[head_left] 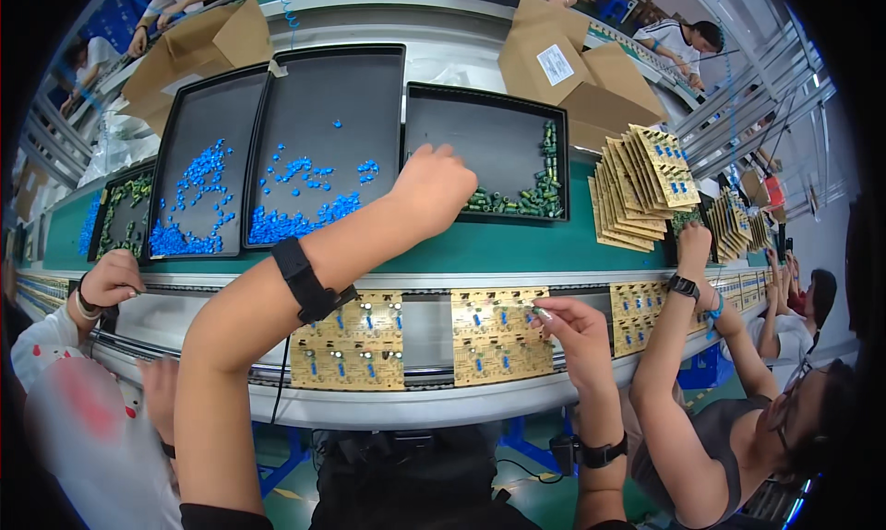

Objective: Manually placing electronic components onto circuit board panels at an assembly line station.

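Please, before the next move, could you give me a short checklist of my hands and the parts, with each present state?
1. Left hand over the black tray with green parts: ok.
2. Left hand's grip on a part: cannot tell; fingertips hidden.
3. Right hand at the circuit board's upper right corner: ok.
4. Right hand's hold on a part: cannot tell; too small.
5. Blue parts in separate trays from the green: ok.

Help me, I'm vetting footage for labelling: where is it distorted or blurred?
Head view: the silver rail bows and the corners go black; same head view: a co-worker's shirt at lower left is smeared, while the green parts look fairly crisp.
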{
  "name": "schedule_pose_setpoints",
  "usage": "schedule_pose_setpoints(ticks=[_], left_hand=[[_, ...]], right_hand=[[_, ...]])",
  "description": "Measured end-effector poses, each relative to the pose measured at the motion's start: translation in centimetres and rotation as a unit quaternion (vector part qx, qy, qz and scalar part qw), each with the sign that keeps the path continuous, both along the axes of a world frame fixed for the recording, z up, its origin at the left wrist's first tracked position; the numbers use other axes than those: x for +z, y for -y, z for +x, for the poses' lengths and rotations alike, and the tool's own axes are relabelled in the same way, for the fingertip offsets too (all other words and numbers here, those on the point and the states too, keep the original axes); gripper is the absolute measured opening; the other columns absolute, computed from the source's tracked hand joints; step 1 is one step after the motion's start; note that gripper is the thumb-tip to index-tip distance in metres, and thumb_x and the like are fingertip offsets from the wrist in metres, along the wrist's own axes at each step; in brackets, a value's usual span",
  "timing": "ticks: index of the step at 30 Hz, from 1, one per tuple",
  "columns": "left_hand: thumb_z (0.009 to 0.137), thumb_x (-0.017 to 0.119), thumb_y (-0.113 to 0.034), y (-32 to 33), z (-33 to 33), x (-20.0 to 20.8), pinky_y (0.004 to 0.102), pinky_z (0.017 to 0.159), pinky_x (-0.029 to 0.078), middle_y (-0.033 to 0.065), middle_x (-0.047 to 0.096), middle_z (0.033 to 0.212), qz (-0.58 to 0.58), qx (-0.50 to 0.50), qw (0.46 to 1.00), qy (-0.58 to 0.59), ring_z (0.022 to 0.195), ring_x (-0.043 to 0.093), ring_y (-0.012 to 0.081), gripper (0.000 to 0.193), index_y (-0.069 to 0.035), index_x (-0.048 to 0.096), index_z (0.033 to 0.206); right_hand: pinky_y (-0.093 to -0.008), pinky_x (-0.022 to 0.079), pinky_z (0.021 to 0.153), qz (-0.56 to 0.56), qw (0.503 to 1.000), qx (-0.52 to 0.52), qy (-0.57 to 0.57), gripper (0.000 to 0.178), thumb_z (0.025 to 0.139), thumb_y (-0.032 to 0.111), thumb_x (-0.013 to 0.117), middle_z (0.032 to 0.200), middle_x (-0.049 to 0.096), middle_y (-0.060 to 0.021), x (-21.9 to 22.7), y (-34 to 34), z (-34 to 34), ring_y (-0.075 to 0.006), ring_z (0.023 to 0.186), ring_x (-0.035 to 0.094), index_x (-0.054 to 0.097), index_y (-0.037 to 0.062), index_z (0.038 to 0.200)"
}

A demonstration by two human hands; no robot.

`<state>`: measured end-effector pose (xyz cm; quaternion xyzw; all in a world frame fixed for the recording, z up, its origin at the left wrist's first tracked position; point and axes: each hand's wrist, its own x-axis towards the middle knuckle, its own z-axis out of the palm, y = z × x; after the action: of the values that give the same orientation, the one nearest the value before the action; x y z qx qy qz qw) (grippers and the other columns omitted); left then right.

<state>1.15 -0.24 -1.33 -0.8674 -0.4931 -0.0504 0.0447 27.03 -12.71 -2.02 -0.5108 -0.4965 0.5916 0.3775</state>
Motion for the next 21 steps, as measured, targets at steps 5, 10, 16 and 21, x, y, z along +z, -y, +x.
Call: schedule_pose_setpoints(ticks=[5,10,16,21], left_hand=[[0.069,0.062,-0.003,-1.0,0.8,-0.4,0.0417,0.076,0.048,0.0100,0.065,0.082,-0.026,0.000,0.998,0.051,0.091,0.060,0.0285,0.007,-0.006,0.065,0.074],[0.067,0.061,-0.002,-1.4,0.9,0.1,0.0415,0.069,0.049,0.0119,0.065,0.075,-0.042,-0.007,0.999,0.029,0.080,0.063,0.0307,0.009,-0.005,0.065,0.074],[0.069,0.058,-0.001,-1.0,0.8,0.5,0.0420,0.071,0.050,0.0121,0.065,0.076,-0.057,-0.001,0.998,0.034,0.081,0.062,0.0312,0.011,-0.004,0.065,0.077],[0.075,0.058,-0.004,-0.7,0.3,0.3,0.0413,0.073,0.050,0.0111,0.062,0.085,-0.022,0.000,0.993,0.115,0.086,0.061,0.0306,0.010,-0.003,0.064,0.083]], right_hand=[[-0.0213,0.048,0.072,0.002,1.000,0.007,0.015,0.020,0.084,-0.005,0.061,0.092,0.068,-0.0078,-0.3,-0.9,0.5,-0.0109,0.084,0.064,0.064,-0.0037,0.104],[-0.0212,0.049,0.077,0.027,0.994,0.048,0.091,0.021,0.083,-0.007,0.062,0.095,0.067,-0.0074,-1.1,-1.9,0.3,-0.0105,0.087,0.063,0.064,-0.0028,0.104],[-0.0227,0.050,0.078,0.066,0.992,0.064,0.088,0.018,0.081,-0.008,0.063,0.097,0.065,-0.0078,-1.4,-2.3,-0.1,-0.0119,0.087,0.062,0.067,-0.0015,0.098],[-0.0225,0.049,0.075,0.168,0.960,0.085,0.209,0.016,0.078,-0.005,0.066,0.089,0.064,-0.0066,-0.6,-2.3,-1.0,-0.0125,0.083,0.061,0.069,0.0017,0.092]])
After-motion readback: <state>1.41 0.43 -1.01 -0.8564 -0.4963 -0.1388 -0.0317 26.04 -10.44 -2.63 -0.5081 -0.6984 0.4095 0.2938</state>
